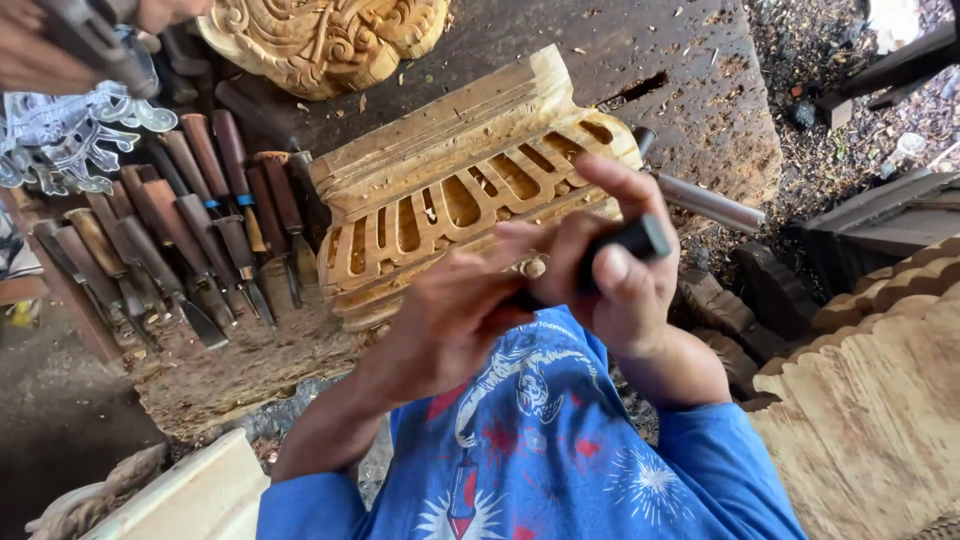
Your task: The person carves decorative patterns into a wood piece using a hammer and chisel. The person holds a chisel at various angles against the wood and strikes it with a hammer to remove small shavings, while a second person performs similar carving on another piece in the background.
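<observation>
Gripping dark-handled chisel (628,245) w/ right hand (610,265), fist closed; left hand (450,310) curled round its lower end, pressing against carved wood panel (450,190); spare chisels (190,230) alongside.

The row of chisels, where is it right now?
In the head view the row of chisels lies on the left side of the workbench, just left of the pierced carved wood block, beyond the left hand.

A row of wood-handled chisels (190,230) lies side by side on the dark bench (690,90), left of centre. Above them sits a round, ornately carved wooden piece (320,40). A metal rod (705,200) rests at the right. Scalloped wooden boards (880,400) fill the lower right, and wood chips (840,60) litter the ground beyond
</observation>
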